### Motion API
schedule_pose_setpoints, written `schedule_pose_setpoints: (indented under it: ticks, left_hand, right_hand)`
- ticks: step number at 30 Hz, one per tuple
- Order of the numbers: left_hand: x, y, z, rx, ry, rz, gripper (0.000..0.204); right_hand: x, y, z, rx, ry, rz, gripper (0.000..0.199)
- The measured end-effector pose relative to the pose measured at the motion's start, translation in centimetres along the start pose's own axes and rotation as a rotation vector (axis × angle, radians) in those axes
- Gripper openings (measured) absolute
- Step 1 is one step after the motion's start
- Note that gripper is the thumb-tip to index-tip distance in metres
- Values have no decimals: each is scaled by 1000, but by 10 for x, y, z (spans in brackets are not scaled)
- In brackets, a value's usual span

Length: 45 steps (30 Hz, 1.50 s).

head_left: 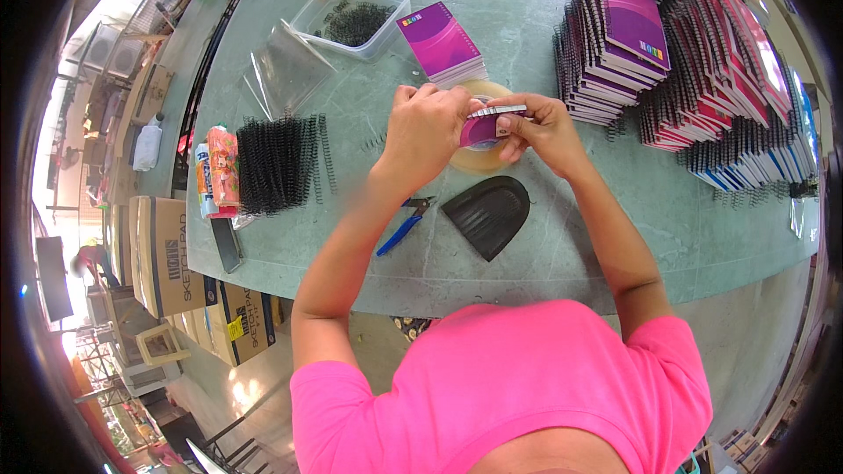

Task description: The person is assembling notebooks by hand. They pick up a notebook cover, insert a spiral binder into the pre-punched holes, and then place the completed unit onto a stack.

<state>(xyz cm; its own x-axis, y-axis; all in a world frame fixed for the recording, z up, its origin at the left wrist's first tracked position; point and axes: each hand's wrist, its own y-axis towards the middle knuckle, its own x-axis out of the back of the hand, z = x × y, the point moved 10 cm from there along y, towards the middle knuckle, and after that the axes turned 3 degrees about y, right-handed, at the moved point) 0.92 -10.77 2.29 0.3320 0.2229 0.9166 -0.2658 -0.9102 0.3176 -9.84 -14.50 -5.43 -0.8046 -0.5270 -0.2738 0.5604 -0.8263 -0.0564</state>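
Over the middle of the table, a small purple notebook (479,130) is held with its white page edge up. My right hand (549,133) pinches it between thumb and fingers at its right side. At its left end, my left hand (426,129) has its fingers closed on it; whether a coil is in those fingers is hidden. Beneath the hands lies a roll of clear tape (481,163), partly covered. Just beyond stands a stack of loose purple notebooks (443,42). Nearer me are a black wedge-shaped ridged piece (490,218) and blue-handled pliers (402,233).
Black spiral coils (279,165) lie in a bunch at left, beside coloured packets (223,167). A clear plastic tub (392,33) holds small black coils. Coil-bound purple notebooks (625,22) and red ones (702,79) are piled at right. Cardboard boxes (165,256) stand off the table's left edge.
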Motion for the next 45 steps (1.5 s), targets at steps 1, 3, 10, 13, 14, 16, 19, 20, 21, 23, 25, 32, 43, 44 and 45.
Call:
schedule_pose_setpoints:
  ticks: [1, 3, 10, 13, 14, 16, 19, 20, 21, 23, 25, 32, 43, 44, 45]
  left_hand:
    - [8, 0, -5, -26, -14, -94, 23]
    - [21, -4, -17, -80, -41, -282, 21]
    - [10, -3, -17, -104, 74, -236, 20]
    - [19, -2, -19, -112, -7, -270, 19]
    - [15, 1, -16, -111, 34, -212, 18]
    - [13, 3, -14, -119, 73, -200, 15]
    - [19, 3, -18, -172, 47, -275, 13]
    - [19, 2, -18, -196, 22, -261, 13]
    - [18, 0, -19, -220, -7, -244, 13]
    - [14, 3, -16, -191, 61, -182, 14]
    - [15, 3, -19, -193, 78, -197, 13]
    - [-10, 12, -1, 18, 11, 155, 12]
    - [16, 3, -9, -71, 224, -78, 25]
    - [18, 4, -11, -83, 267, -60, 26]
    - [20, 6, -14, -98, 307, -46, 27]
  right_hand:
    - [1, 0, 0, -4, -11, -7, 22]
    - [1, 1, 1, 6, -24, -12, 22]
    - [2, 0, -2, 0, -38, -6, 23]
    - [3, 0, -3, -8, -47, -12, 23]
    - [3, 0, -4, -11, -46, -12, 23]
    - [2, 0, -2, 5, -37, -18, 23]
    - [1, 0, -1, 2, -13, -23, 24]
    - [1, 0, -2, -4, -3, -24, 24]
    - [1, 0, -2, 13, -13, -26, 24]
    - [3, 1, -3, 48, -33, -29, 24]
    - [4, 1, -3, 62, -17, -29, 24]
    - [3, 2, -4, 31, -27, -32, 23]
    - [-4, 7, 2, 92, -49, -89, 27]
    - [-5, 8, 0, 75, -92, -103, 28]
    - [-3, 9, -3, 38, -99, -114, 28]
